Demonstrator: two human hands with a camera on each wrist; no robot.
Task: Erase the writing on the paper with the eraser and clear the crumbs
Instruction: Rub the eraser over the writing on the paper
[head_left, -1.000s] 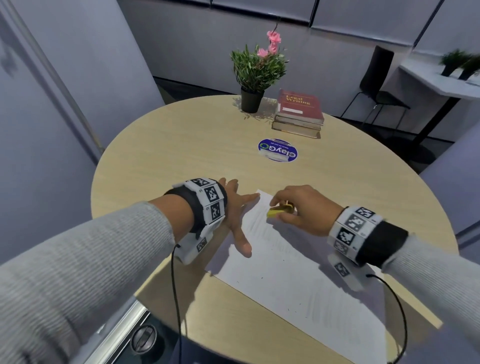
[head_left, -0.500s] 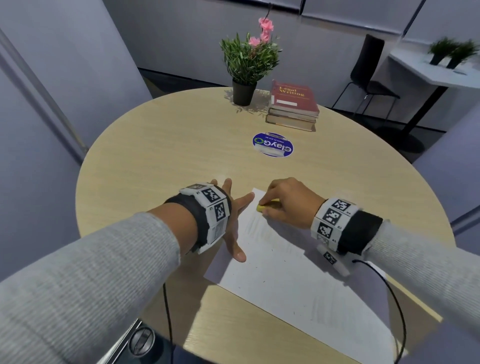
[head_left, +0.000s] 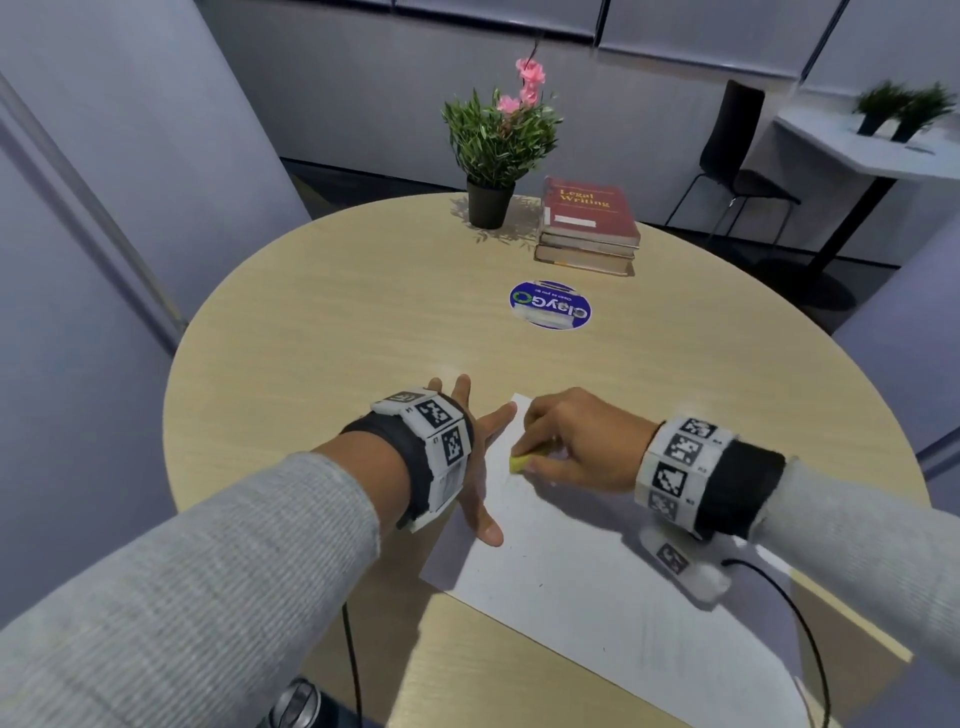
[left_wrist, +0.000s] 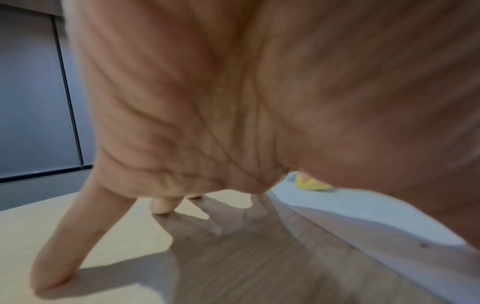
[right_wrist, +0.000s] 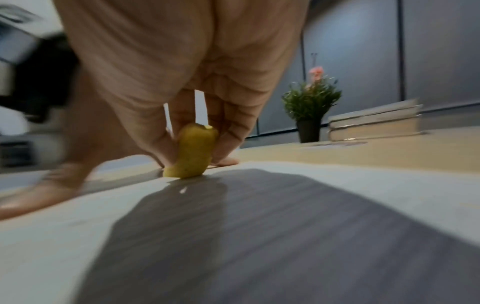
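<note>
A white sheet of paper (head_left: 597, 582) lies at an angle on the round wooden table (head_left: 337, 338), with faint marks on it. My right hand (head_left: 561, 441) pinches a small yellow eraser (head_left: 519, 462) and presses its lower end on the paper near the sheet's far left corner. In the right wrist view the eraser (right_wrist: 192, 152) stands between thumb and fingers, touching the sheet. My left hand (head_left: 478, 462) lies spread and flat at the paper's left edge, thumb (head_left: 488, 530) on the sheet. The left wrist view shows its fingertips (left_wrist: 161, 207) on the table and the eraser (left_wrist: 311, 185) beyond.
At the far side of the table stand a potted plant with pink flowers (head_left: 493, 156) and a stack of books (head_left: 589, 228). A round blue sticker (head_left: 549, 312) is on the tabletop between them and my hands. A black chair (head_left: 737, 161) stands beyond the table.
My right hand has slid the eraser leftward and toward me across the top of the paper. The left hand stays flat at the paper's edge. The head camera has shifted slightly.
</note>
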